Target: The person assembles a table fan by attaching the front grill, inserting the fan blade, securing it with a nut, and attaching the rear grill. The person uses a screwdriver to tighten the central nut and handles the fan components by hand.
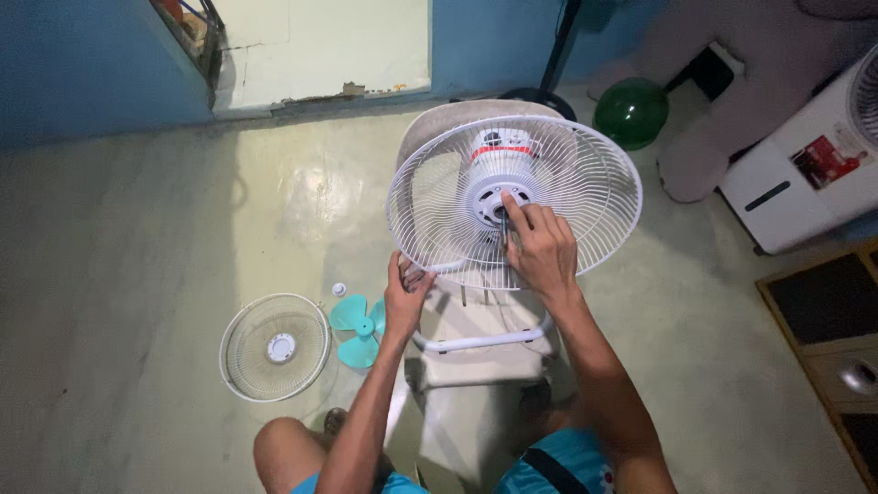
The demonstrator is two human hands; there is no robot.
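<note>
Here, one head view looking down at a seated person's knees and both hands, working on a fan with its front removed

Rear fan guard (585, 174): white wire dish, still on the motor housing (501, 151), which is white with a red band. The dish is tilted, open face turned up and toward the person; the motor axis runs from the hub away toward the far wall and slightly down. The fan rests on a pale seat with a white tube frame (485, 340), directly in front of the knees.

Right hand (541, 245): fingers bunched and closed round a thin dark tool (504, 227), tip set at the centre hub (500, 198) of the guard. The tool's long axis runs roughly up the picture, from the palm toward the hub. What kind of tool it is cannot be made out.

Left hand (406, 297): closed on the lower rim of the guard, thumb up, fingers curled round the wires.

On the floor (137, 274), left of the knees: the front guard (274, 348) lying flat, the teal blade (358, 329) just beside it, and a small white cap (339, 289) near the blade.

Far side: a green round object (631, 112) and a white appliance (805, 174), well apart from the hands
</note>
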